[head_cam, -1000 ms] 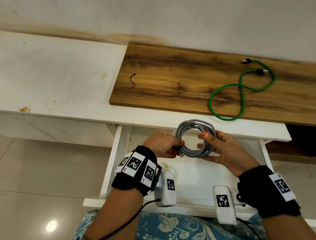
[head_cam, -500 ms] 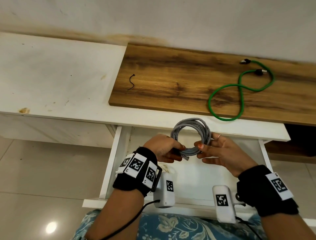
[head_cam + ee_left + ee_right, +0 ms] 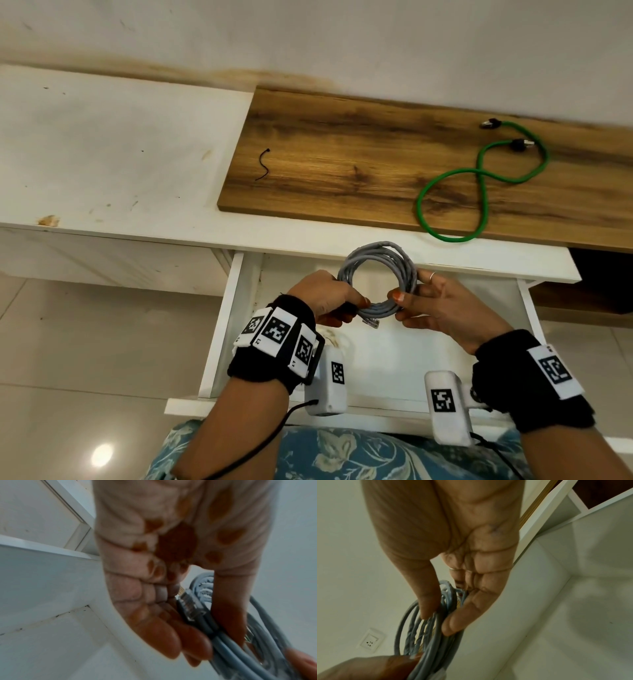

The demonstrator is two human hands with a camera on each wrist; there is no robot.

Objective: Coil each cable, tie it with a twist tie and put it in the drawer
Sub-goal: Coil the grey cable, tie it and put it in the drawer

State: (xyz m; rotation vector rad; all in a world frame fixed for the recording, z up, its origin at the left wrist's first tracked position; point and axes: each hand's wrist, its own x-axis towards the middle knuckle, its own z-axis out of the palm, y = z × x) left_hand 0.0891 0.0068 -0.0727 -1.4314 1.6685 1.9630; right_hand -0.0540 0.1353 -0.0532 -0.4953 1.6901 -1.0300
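Observation:
A grey cable point(image 3: 376, 270) wound into a round coil hangs above the open white drawer point(image 3: 404, 356). My left hand point(image 3: 339, 301) pinches the coil's lower left part, with a clear plug point(image 3: 473, 322) sticking out below; the left wrist view shows the plug point(image 3: 190, 607) beside the fingers. My right hand point(image 3: 421, 301) holds the coil's lower right side between thumb and fingers, as the right wrist view shows on the grey cable point(image 3: 426, 628). A black twist tie point(image 3: 263, 164) lies on the wooden board point(image 3: 342, 164). A green cable point(image 3: 479, 181) lies loose in a figure eight on the board's right.
The white cabinet top point(image 3: 113, 150) stretches to the left of the board. A dark open shelf point(image 3: 599, 267) sits at the right of the drawer. A wall socket point(image 3: 370, 641) shows in the right wrist view. Tiled floor point(image 3: 85, 342) lies at the left.
The coil has shifted a little left and lower over the drawer. Both hands have slid toward the coil's bottom, closer together, and the plug end now hangs below the left fingers.

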